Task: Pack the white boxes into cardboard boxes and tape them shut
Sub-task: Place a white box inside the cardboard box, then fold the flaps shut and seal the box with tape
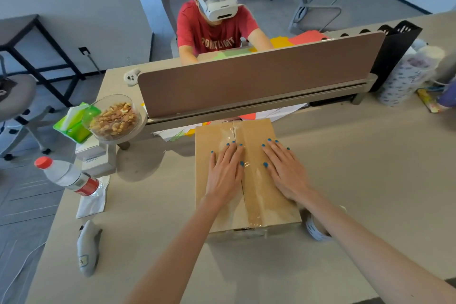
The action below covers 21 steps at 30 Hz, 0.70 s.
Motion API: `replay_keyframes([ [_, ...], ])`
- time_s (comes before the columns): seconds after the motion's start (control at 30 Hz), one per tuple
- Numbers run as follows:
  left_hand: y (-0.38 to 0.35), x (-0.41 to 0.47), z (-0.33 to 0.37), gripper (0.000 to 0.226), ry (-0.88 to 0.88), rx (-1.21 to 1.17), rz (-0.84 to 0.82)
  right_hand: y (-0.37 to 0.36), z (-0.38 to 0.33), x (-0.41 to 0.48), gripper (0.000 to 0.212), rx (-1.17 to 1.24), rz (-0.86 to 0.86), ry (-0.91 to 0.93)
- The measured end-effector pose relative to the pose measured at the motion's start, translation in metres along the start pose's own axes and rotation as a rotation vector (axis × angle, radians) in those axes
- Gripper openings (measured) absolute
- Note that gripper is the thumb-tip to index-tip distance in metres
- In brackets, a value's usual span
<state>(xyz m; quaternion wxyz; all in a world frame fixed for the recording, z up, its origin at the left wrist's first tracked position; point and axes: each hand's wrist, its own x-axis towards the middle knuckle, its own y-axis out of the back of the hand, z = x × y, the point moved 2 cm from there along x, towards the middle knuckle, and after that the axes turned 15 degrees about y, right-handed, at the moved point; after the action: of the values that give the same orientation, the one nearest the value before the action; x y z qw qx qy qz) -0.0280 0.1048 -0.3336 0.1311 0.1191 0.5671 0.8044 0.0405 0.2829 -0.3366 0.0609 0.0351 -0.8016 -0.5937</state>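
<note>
Two hands lie flat on top of a closed cardboard box [256,131], which stands on the tabletop [357,180] just in front of a brown divider panel [246,81]. Left hand [225,173]: palm down on the left flap, fingers [232,153] straight and slightly spread, gripping nothing, tips reaching the centre seam. Right hand [286,173]: palm down on the right flap, fingers straight and spread, likewise gripping nothing. Clear tape [256,205], wrinkled, runs along the seam between the hands and folds over the near edge. A white patterned object [313,228] lies at the box's near right corner, partly hidden under the right forearm; what it is cannot be told. Left part of the tabletop: glass bowl of nuts [113,118] on a stand, green tissue pack [71,123], small white boxes [96,158] stacked beside the stand, red-capped water bottle [66,177], grey plush shark [87,249]. Beyond the panel sits a person [214,32] in a red shirt wearing a white headset.
</note>
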Motion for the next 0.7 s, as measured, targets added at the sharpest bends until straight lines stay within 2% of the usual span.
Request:
replay_keyframes([
  [0.07,0.0,-0.014,0.011,0.055,-0.027,-0.07,0.029,0.002,0.003,-0.023,0.052,0.026,0.023,-0.037],
  [0.17,-0.004,-0.031,0.023,0.044,-0.042,-0.113,0.083,0.005,0.009,-0.06,0.054,0.027,0.056,-0.055],
  [0.33,-0.014,-0.067,0.052,0.039,-0.162,-0.096,0.051,-0.006,0.024,-0.131,0.039,-0.031,0.097,-0.162],
  [0.43,-0.018,-0.085,0.066,0.035,-0.225,-0.102,0.049,-0.019,0.033,-0.165,0.043,-0.051,0.038,-0.211],
  [0.63,-0.019,-0.094,0.075,0.036,-0.235,-0.054,0.043,-0.043,0.057,-0.189,0.03,-0.112,-0.271,-0.18],
  [0.7,-0.02,-0.094,0.077,0.036,-0.226,-0.048,0.027,-0.044,0.06,-0.19,0.03,-0.121,-0.273,-0.178],
])
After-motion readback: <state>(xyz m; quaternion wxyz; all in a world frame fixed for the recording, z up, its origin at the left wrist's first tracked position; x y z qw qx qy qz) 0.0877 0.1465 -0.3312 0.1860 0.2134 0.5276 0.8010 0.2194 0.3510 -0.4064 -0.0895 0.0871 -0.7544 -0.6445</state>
